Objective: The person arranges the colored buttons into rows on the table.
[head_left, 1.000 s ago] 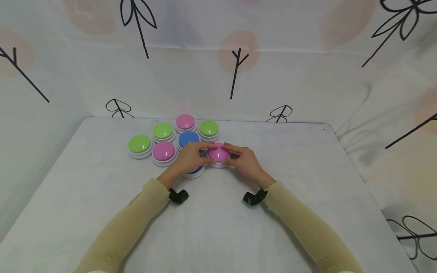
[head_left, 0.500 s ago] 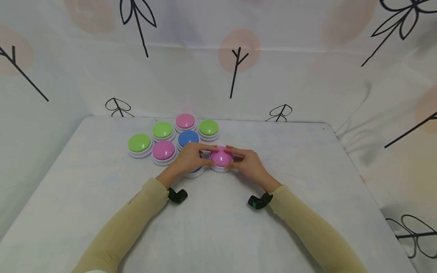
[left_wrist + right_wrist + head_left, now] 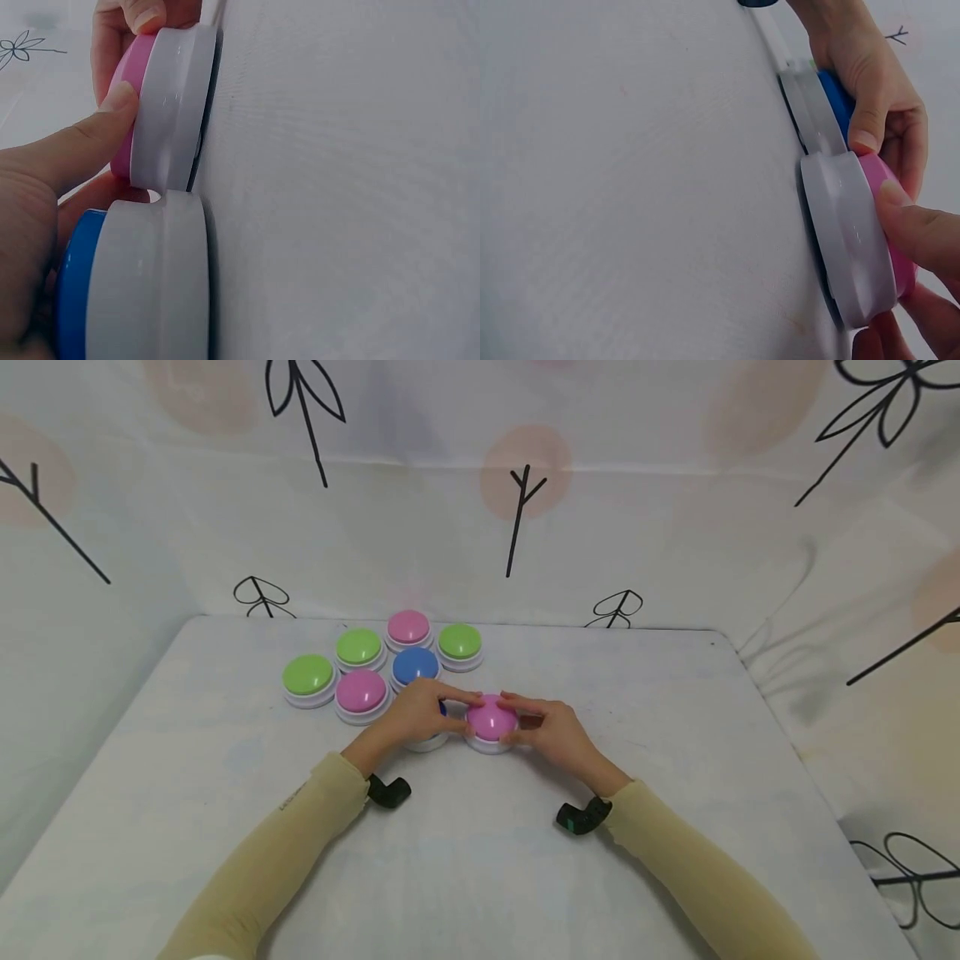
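Observation:
A pink dome push button point(image 3: 492, 718) with a white base sits on the table between both hands. My left hand point(image 3: 417, 713) holds its left side, thumb in front and fingers behind. From the right, my right hand point(image 3: 557, 737) grips it the same way, and the right wrist view has that thumb point(image 3: 894, 193) on the pink dome. Beneath my left hand is a blue push button point(image 3: 150, 285), mostly hidden in the head view. Its white base meets the pink button's base in the left wrist view.
Behind and left stand other push buttons: a blue one point(image 3: 415, 667), a pink one point(image 3: 362, 692), a far pink one point(image 3: 408, 627), and green ones point(image 3: 308, 675). They sit close together on the white table point(image 3: 480, 868). A printed cloth point(image 3: 420, 543) hangs behind the table.
The pink button has slid toward me and slightly right, from beside the rear blue button to beside the front one. My right hand has moved with it; my left hand has shifted only a little.

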`<state>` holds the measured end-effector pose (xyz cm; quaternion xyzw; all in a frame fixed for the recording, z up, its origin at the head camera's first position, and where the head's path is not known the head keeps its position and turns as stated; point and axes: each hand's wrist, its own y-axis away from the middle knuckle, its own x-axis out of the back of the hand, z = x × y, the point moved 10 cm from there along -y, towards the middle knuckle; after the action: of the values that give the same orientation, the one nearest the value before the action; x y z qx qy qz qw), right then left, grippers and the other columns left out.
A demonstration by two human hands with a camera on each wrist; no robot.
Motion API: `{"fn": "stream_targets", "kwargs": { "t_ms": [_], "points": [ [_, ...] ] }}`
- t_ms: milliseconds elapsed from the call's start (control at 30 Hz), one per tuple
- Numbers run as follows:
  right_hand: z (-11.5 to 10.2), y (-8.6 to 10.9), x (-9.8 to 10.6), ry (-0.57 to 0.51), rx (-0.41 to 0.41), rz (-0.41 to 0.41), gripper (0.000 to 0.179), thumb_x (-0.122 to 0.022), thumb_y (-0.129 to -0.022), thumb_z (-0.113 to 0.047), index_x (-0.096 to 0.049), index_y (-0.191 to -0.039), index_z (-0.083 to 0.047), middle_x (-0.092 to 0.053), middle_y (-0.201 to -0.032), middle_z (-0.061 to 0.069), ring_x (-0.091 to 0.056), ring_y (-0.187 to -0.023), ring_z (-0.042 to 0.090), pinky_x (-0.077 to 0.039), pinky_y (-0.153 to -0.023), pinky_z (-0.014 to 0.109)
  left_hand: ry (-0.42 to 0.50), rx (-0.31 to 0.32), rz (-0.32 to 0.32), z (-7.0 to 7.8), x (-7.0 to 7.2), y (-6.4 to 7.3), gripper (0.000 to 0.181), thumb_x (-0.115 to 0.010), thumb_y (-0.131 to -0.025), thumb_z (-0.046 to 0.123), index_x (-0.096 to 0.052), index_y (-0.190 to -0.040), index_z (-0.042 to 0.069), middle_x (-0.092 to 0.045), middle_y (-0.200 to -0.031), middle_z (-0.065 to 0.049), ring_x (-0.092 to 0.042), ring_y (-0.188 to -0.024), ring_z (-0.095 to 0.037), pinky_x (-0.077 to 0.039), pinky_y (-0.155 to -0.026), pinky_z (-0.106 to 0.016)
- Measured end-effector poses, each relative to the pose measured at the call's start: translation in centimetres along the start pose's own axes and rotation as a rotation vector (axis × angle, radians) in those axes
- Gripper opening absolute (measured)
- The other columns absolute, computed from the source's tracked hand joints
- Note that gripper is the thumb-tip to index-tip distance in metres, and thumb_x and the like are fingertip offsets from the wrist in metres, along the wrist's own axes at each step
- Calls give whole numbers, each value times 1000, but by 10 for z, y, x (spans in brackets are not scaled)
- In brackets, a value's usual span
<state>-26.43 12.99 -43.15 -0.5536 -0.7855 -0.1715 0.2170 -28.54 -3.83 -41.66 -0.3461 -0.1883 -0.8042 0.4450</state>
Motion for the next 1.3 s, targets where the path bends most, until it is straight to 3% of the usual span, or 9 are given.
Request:
{"fn": "stream_targets", "kwargs": {
  "t_ms": [267, 433, 667, 767, 1000, 1300],
  "points": [
    [-3, 9, -2, -57, 13, -28, 52, -84, -80, -10, -69, -129, -16, -57, -141, 0, -54, -129, 20, -47, -103, 36, 44, -3, -21, 0, -1, 2, 41, -86, -78, 38, -75, -117, 36, -71, -117, 10, -49, -71, -18, -36, -58, -28],
    [-1, 15, -5, -41, -4, -50, 51, -83, -81, -12, -69, -130, -19, -56, -142, -2, -52, -132, 19, -46, -104, 37, 49, -48, -34, 1, -2, 2, 39, -86, -78, 37, -76, -115, 34, -72, -111, 13, -53, -74, -14, -38, -59, -28],
    [-3, 23, -8, -17, 17, -61, 51, -84, -81, -14, -69, -129, -20, -56, -142, -4, -52, -131, 19, -45, -105, 39, 81, -136, -61, 6, -3, 3, 36, -87, -78, 33, -78, -112, 26, -73, -105, 16, -64, -102, -4, -49, -76, -28],
    [-3, 26, -10, -17, 16, -56, 50, -84, -81, -15, -70, -128, -21, -56, -142, -5, -52, -131, 18, -45, -105, 38, 85, -140, -74, 6, -3, 4, 36, -87, -77, 33, -78, -111, 26, -73, -103, 17, -64, -103, -4, -50, -78, -29],
    [-5, 30, -12, -49, 42, -57, 50, -84, -81, -13, -69, -128, -18, -56, -143, -1, -52, -132, 22, -45, -105, 40, 91, -153, -84, 9, -4, 6, 33, -88, -77, 31, -79, -108, 24, -74, -98, 14, -65, -96, -4, -48, -69, -28],
    [-5, 32, -13, -61, 63, -88, 52, -83, -83, -16, -67, -132, -17, -54, -145, 0, -50, -133, 23, -43, -107, 41, 85, -146, -100, 10, -4, 7, 35, -86, -80, 30, -77, -113, 23, -73, -104, 13, -65, -100, -6, -52, -87, -32]
  ]
}}
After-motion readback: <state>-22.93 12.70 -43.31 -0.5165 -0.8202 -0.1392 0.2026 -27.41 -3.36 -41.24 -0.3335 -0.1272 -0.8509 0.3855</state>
